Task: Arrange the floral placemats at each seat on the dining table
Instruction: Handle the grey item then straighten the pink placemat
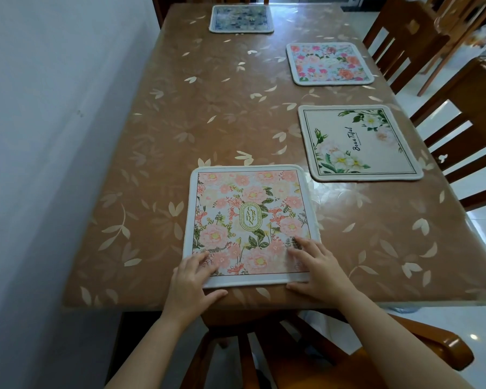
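Fingers (205, 259) flat and spread, pressed the near corners of the Garden placemat (250, 220) with left hand (192, 279) and right hand (317, 268), possibly hooked thumbs under its hem, likely to square it with the dining table (180, 122) edge above the wooden chair (292, 346), like the Beautiful placemat (359, 141) alongside

Along the right side, two wooden slat-back chairs (399, 43) (466, 130). At the near end, another wooden chair (446, 346). Left, a white wall (40, 136); right, pale tiled floor (483, 226).
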A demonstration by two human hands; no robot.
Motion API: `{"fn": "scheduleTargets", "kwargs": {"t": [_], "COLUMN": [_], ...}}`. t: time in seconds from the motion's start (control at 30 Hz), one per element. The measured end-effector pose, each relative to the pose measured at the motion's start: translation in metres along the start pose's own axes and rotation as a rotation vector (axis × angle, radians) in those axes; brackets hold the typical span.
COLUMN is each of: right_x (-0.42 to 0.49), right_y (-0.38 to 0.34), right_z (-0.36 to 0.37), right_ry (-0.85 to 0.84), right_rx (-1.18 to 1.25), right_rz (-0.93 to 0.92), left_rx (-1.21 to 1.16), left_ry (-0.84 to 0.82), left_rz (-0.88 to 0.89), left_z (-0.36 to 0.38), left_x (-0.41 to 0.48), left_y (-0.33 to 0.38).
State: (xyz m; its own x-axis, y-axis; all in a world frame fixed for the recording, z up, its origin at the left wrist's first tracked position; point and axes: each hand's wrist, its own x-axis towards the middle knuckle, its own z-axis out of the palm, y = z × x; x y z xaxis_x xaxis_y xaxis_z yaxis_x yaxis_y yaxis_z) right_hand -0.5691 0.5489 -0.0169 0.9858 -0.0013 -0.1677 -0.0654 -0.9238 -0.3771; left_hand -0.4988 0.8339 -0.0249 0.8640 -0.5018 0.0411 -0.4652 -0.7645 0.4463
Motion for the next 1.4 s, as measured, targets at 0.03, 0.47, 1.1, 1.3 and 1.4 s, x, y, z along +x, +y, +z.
{"fn": "scheduleTargets", "kwargs": {"t": [0.03,0.47,1.1,1.3,1.4], "right_x": [-0.001,-0.004,-0.004,-0.004,-0.001], "right_y": [0.001,-0.006,-0.008,-0.001,0.001], "right_z": [0.0,0.002,-0.011,0.0,0.005], "right_ry": [0.005,0.083,0.081,0.018,-0.017], "right_rx": [-0.012,0.036,0.272,0.11,0.109], "right_rz": [-0.008,-0.092,-0.023,-0.055,-0.014], "left_rx": [-0.001,-0.013,-0.073,-0.142,-0.193], "left_ry": [0.007,0.017,0.046,0.002,-0.048], "left_rz": [-0.005,0.044,0.124,0.046,-0.046], "left_z": [0.0,-0.003,-0.008,-0.006,-0.008], "left_x": [0.0,0.003,-0.005,-0.005,-0.001], "left_y": [0.001,-0.003,-0.001,-0.007,-0.009]}}
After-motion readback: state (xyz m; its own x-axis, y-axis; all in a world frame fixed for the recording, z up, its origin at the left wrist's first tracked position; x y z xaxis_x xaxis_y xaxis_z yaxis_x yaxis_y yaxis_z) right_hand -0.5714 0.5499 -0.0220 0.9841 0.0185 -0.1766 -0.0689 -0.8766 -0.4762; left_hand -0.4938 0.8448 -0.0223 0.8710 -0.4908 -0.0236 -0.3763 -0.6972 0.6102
